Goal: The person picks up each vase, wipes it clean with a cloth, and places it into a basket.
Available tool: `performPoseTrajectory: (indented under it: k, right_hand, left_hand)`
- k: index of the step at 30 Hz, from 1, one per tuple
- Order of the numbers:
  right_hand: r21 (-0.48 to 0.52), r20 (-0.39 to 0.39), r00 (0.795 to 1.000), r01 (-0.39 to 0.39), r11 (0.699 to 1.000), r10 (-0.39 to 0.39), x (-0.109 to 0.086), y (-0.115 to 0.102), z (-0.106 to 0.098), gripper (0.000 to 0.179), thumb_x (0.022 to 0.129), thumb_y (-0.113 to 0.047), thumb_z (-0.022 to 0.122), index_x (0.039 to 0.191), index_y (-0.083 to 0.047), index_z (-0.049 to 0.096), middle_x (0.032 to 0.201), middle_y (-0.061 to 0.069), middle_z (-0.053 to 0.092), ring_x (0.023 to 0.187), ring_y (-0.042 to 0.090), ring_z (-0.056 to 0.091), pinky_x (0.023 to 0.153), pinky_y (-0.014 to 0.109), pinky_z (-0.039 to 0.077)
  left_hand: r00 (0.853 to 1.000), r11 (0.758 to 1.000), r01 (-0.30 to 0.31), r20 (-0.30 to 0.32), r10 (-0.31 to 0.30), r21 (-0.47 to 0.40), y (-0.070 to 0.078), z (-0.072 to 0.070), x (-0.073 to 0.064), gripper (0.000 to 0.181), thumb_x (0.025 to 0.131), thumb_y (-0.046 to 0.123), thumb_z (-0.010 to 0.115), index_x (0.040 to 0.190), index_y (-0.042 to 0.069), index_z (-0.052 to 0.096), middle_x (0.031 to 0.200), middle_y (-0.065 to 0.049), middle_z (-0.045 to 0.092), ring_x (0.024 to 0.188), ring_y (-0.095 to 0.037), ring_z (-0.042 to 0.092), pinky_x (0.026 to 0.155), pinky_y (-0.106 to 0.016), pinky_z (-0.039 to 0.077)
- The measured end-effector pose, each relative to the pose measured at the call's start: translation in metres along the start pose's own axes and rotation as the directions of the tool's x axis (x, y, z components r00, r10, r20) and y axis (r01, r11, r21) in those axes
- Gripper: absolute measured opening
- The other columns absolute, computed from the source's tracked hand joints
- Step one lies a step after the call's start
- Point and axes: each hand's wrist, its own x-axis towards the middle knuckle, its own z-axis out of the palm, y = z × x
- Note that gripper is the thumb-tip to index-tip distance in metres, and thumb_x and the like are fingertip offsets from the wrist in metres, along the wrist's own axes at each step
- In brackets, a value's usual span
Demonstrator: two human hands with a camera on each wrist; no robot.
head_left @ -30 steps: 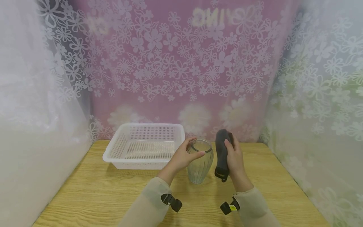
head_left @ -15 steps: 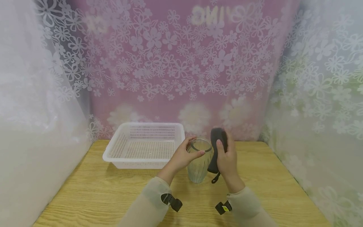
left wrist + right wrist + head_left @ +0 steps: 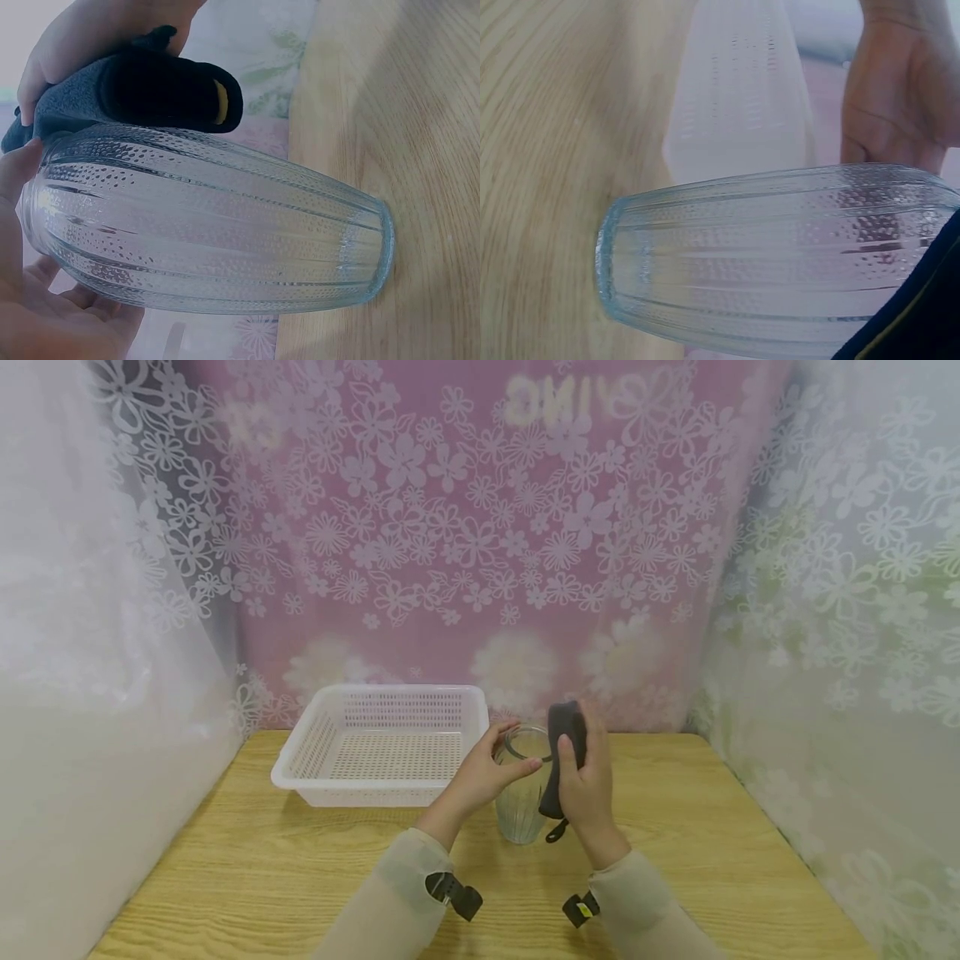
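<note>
A clear ribbed glass vase point(image 3: 519, 814) stands upright on the wooden table. My left hand point(image 3: 477, 778) holds it around the neck, thumb on the near side and fingers on the far side. My right hand point(image 3: 588, 785) grips a dark, soft cloth piece point(image 3: 562, 752) with a small hanging loop, its thumb lying on the cloth's near face. That cloth is against the vase's right side near the top. In the left wrist view the cloth piece point(image 3: 71, 105) looks hollow at one end, with a yellow strip inside. Its exact kind is unclear.
A white perforated plastic basket point(image 3: 360, 795) sits on the table point(image 3: 247, 877) to the left of the vase. Patterned translucent curtains point(image 3: 465, 560) enclose the table at the back and on both sides.
My right hand has moved left with the dark cloth and turned it, bringing it from apart to against the vase. The left hand and the vase have stayed in place.
</note>
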Motion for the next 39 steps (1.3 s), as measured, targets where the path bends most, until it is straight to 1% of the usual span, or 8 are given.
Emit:
performPoseTrajectory:
  k: [2, 9, 12, 18, 21, 26, 30, 39]
  right_hand:
    - [-0.021, 0.003, 1.0, 0.002, 1.0, -0.002, -0.001, 0.006, 0.002, 0.057, 0.105, -0.016, 0.05, 0.158, -0.024, 0.03, 0.161, 0.009, 0.027, 0.136, 0.037, 0.039, 0.097, 0.062, 0.041]
    - [-0.062, -0.002, 1.0, 0.014, 0.998, -0.014, -0.002, 0.011, 0.005, 0.06, 0.103, -0.021, 0.053, 0.159, -0.023, 0.03, 0.163, 0.01, 0.025, 0.141, 0.04, 0.033, 0.095, 0.065, 0.043]
    - [-0.054, 0.0, 1.0, -0.011, 0.998, 0.011, -0.003, 0.013, 0.005, 0.059, 0.104, -0.021, 0.052, 0.159, -0.023, 0.031, 0.162, 0.012, 0.026, 0.136, 0.04, 0.038, 0.092, 0.063, 0.044]
    - [-0.022, 0.01, 0.992, -0.122, 0.992, 0.123, -0.002, 0.016, 0.004, 0.053, 0.107, -0.027, 0.047, 0.158, -0.022, 0.032, 0.149, 0.018, 0.04, 0.111, 0.036, 0.052, 0.082, 0.055, 0.047]
    - [0.016, 0.026, 0.984, -0.175, 0.984, 0.174, -0.001, 0.02, 0.003, 0.052, 0.108, -0.029, 0.044, 0.158, -0.022, 0.031, 0.146, 0.018, 0.043, 0.114, 0.036, 0.051, 0.089, 0.056, 0.046]
    - [0.058, 0.058, 0.97, -0.239, 0.969, 0.236, 0.0, 0.027, 0.001, 0.053, 0.109, -0.032, 0.041, 0.159, -0.022, 0.028, 0.155, 0.016, 0.035, 0.134, 0.039, 0.041, 0.106, 0.062, 0.036]
    - [0.069, 0.088, 0.948, -0.311, 0.948, 0.305, -0.001, 0.031, 0.001, 0.055, 0.109, -0.035, 0.039, 0.159, -0.018, 0.026, 0.158, 0.016, 0.032, 0.14, 0.04, 0.036, 0.11, 0.062, 0.031]
    - [0.127, 0.158, 0.869, -0.488, 0.863, 0.469, -0.002, 0.038, 0.0, 0.055, 0.11, -0.027, 0.037, 0.159, -0.008, 0.022, 0.153, 0.023, 0.037, 0.131, 0.041, 0.043, 0.107, 0.059, 0.036]
  left_hand:
    - [1.0, 1.0, 0.0, 0.001, 0.0, -0.004, 0.0, 0.0, 0.0, 0.077, 0.085, 0.051, 0.078, 0.15, 0.043, 0.038, 0.161, -0.003, 0.03, 0.149, -0.029, 0.027, 0.115, -0.057, 0.029]
    - [1.0, 1.0, -0.01, 0.013, 0.011, -0.016, 0.001, -0.001, 0.0, 0.076, 0.085, 0.051, 0.077, 0.15, 0.043, 0.038, 0.162, -0.001, 0.029, 0.149, -0.028, 0.026, 0.115, -0.057, 0.028]
    - [1.0, 1.0, -0.01, 0.018, 0.01, -0.01, 0.0, -0.001, 0.0, 0.077, 0.085, 0.053, 0.076, 0.151, 0.043, 0.038, 0.162, -0.001, 0.029, 0.149, -0.029, 0.026, 0.115, -0.057, 0.029]
    - [1.0, 1.0, -0.007, 0.018, 0.007, -0.002, 0.002, 0.0, -0.001, 0.078, 0.084, 0.055, 0.076, 0.151, 0.043, 0.037, 0.163, -0.002, 0.028, 0.149, -0.03, 0.025, 0.115, -0.058, 0.028]
    - [1.0, 1.0, -0.006, 0.013, 0.006, -0.001, 0.002, 0.0, -0.001, 0.079, 0.084, 0.056, 0.076, 0.151, 0.042, 0.037, 0.162, -0.003, 0.028, 0.149, -0.031, 0.026, 0.114, -0.059, 0.028]
    - [1.0, 1.0, -0.003, -0.002, 0.003, -0.004, 0.003, 0.001, -0.002, 0.079, 0.084, 0.056, 0.076, 0.152, 0.041, 0.037, 0.162, -0.004, 0.029, 0.149, -0.032, 0.026, 0.114, -0.06, 0.028]
    - [1.0, 1.0, -0.002, -0.01, 0.002, -0.007, 0.003, 0.002, -0.002, 0.079, 0.084, 0.055, 0.076, 0.152, 0.04, 0.038, 0.161, -0.004, 0.03, 0.149, -0.031, 0.026, 0.115, -0.059, 0.028]
    - [1.0, 1.0, -0.002, -0.015, 0.002, -0.015, 0.003, 0.003, -0.002, 0.08, 0.084, 0.054, 0.077, 0.152, 0.038, 0.038, 0.162, -0.006, 0.029, 0.149, -0.032, 0.025, 0.113, -0.061, 0.028]
